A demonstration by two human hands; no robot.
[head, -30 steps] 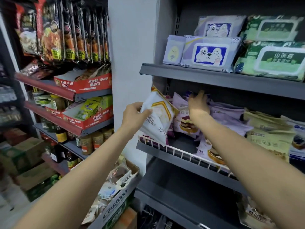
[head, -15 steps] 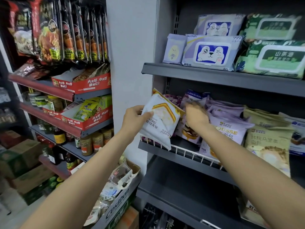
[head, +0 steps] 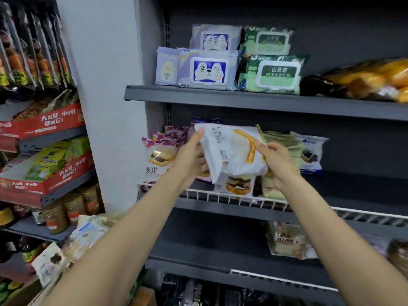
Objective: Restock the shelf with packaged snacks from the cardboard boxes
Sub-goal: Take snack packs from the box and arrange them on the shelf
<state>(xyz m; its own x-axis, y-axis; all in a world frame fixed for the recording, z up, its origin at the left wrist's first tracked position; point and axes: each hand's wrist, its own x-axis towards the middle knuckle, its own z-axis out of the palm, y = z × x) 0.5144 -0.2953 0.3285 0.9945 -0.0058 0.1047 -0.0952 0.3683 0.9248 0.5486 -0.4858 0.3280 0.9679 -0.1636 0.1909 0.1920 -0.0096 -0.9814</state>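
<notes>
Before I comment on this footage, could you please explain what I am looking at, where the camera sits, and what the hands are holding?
There is no machine: a person wears a camera on the head, looking forward and down along both arms. The left hand and right hand grip opposite ends of a white snack packet with a yellow stripe, in front of the middle shelf. Behind its white wire rail stand more snack packets. The shelf above carries wet-wipe packs. A box of packets sits lower left.
</notes>
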